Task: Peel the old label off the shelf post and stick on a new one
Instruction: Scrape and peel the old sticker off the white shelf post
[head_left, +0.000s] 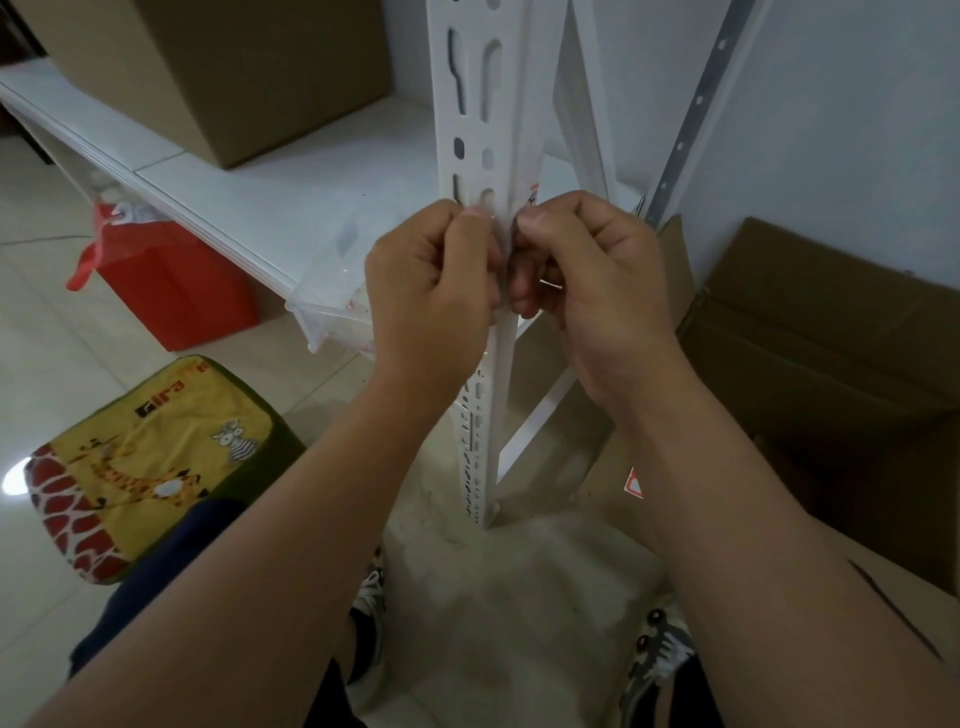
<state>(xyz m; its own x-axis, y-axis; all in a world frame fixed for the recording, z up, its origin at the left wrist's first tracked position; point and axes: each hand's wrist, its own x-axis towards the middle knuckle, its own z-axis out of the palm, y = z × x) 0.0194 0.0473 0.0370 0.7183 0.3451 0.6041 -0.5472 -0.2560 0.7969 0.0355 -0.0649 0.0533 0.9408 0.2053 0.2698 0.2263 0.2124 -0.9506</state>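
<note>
A white slotted shelf post stands upright in the middle of the view. My left hand and my right hand are both curled against it at mid height, one on each side of its front edge. A small white label with red print peeks out on the post's right face just above my right thumb. My fingertips pinch at the post's edge there; how much of the label lies under them is hidden. Another red and white label shows low down beside my right forearm.
A white shelf board carries a cardboard box at the left. Under it sit a red bag and a clear plastic bin. A giraffe-print stool stands at my left. Open cardboard boxes fill the right.
</note>
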